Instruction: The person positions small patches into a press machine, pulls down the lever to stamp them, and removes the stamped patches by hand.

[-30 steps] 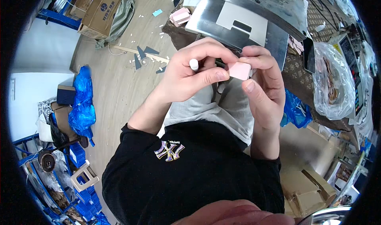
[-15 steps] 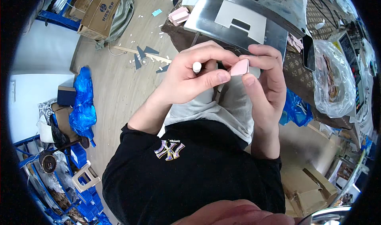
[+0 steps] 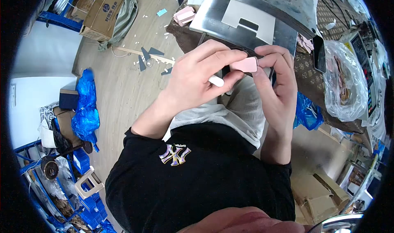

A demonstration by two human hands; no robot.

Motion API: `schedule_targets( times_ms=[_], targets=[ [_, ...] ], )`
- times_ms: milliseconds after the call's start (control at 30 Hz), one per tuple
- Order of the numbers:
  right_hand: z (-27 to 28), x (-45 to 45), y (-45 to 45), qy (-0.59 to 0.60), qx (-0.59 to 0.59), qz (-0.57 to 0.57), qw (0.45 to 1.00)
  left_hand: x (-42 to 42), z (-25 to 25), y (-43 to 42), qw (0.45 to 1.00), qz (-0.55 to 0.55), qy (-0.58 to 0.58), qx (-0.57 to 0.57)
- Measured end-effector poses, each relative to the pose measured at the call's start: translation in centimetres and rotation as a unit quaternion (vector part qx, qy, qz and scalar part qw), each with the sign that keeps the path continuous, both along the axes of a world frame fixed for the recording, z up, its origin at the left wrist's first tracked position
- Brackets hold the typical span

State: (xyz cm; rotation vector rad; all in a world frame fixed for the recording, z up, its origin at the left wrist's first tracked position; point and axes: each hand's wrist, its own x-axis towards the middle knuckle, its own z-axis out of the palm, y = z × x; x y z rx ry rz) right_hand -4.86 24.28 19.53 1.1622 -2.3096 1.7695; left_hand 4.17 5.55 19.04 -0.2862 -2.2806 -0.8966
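A small pink rectangular piece [image 3: 247, 65] with rounded corners and a thin dark edge is held up in front of my body. My left hand [image 3: 199, 74] pinches its left end between thumb and forefinger. Tucked in the same hand is a white rod [image 3: 216, 81] with a rounded end; the rest of it is hidden by the fingers. My right hand [image 3: 277, 83] grips the piece's right edge with thumb and fingertips, its other fingers curled. Just beyond both hands stands a metal-topped machine [image 3: 211, 17] with a pale notched plate [image 3: 246, 19] on it.
Stacked pink pieces [image 3: 184, 15] lie left of the machine, and more pink pieces [image 3: 305, 44] lie to its right. A phone-like dark slab [image 3: 319, 54] and a clear plastic bag [image 3: 345, 83] are at the right. Grey triangular pieces [image 3: 145, 54] lie on the floor.
The pink piece has turned, showing more of its broad face, and shifted slightly up. My left hand has rotated, and the white rod's end has swung down and to the right.
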Motion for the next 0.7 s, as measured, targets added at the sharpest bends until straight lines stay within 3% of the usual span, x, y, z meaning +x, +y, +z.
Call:
schedule_targets(
  times_ms=[167,433,567,633,667,700],
  targets=[
    [-0.2,0.1,-0.2,-0.029,0.005,0.048,0.998,-0.1,0.2,-0.2,1.0,0.0,0.02,-0.006],
    [-1.5,0.8,-1.1,-0.201,-0.13,0.072,0.968,0.5,0.0,-0.6,0.989,-0.019,-0.021,0.147],
    [-1.6,0.7,-1.3,-0.19,-0.166,0.044,0.967,0.4,-0.2,-1.1,0.972,-0.001,0.027,0.232],
    [-1.7,0.4,-1.2,-0.17,-0.163,0.031,0.971,-0.9,-1.2,-1.9,0.913,-0.038,0.191,0.357],
    [-1.8,0.3,-1.1,-0.153,-0.158,0.021,0.975,-1.2,-1.2,-3.1,0.913,-0.038,0.19,0.358],
    [-1.9,0.2,-1.0,-0.135,-0.154,0.012,0.979,-1.3,-1.0,-4.9,0.939,0.046,0.131,0.315]
  ],
)
